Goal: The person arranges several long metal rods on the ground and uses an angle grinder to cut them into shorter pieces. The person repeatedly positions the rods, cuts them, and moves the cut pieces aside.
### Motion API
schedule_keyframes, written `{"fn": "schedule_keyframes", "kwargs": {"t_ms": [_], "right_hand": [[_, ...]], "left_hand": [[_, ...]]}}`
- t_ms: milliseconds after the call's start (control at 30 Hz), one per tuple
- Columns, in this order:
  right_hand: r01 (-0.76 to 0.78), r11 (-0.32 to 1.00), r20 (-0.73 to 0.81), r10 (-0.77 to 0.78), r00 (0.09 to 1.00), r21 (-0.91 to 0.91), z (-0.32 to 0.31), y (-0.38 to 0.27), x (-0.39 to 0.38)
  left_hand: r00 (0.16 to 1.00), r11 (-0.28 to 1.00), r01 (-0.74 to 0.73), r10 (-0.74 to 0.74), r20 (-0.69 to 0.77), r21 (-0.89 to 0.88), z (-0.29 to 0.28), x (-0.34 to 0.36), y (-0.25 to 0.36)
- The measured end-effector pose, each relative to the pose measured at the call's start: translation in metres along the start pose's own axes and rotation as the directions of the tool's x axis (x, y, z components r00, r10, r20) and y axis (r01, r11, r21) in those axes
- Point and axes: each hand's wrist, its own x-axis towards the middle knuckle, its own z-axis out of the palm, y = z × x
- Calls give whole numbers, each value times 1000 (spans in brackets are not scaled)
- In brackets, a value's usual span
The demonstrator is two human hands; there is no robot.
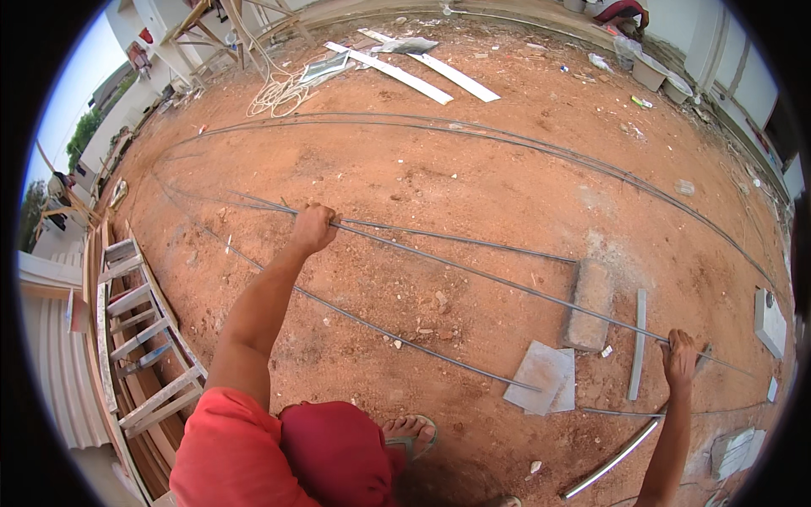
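My left hand (315, 225) is closed round long, thin steel rods (456, 272) at the middle left, while my right hand (680, 362) grips a rod near its end at the lower right. Another rod (380, 329) runs below them to two grey square tiles (530, 376). Beside my right hand lie a grey metal bar (637, 338) and a dusty concrete block (590, 302), with a rod end resting at the block. A shiny tube (610, 459) lies lower down. More long rods (625, 177) curve across the red dirt.
An aluminium ladder (139, 329) and planks lie along the left. White boards (397, 74) and coiled cable (274, 95) are at the back. A crouching person (625, 13) is near buckets (650, 72), back right; another person (59, 194) is far left. Blocks (770, 321) sit at the right.
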Motion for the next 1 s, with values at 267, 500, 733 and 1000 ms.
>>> {"fn": "schedule_keyframes", "kwargs": {"t_ms": [267, 500, 733, 1000], "right_hand": [[246, 946, -331, -167, 929, 212, -21, -262, 241], [345, 910, -479, -203, 854, 229, -4, -358, 258], [300, 930, -207, -257, 944, 211, 74, -269, 149], [-175, 917, -41, 203, 978, 357, 91, -192, 142]], "left_hand": [[498, 546, 838, -778, -382, -18, -44, 108, -106], [863, 969, -72, -57, -502, -235, 32, 42, 151], [918, 846, -388, 318, -236, -366, 79, -2, 235], [895, 799, -422, 294, -334, -427, 102, 150, 296]]}}
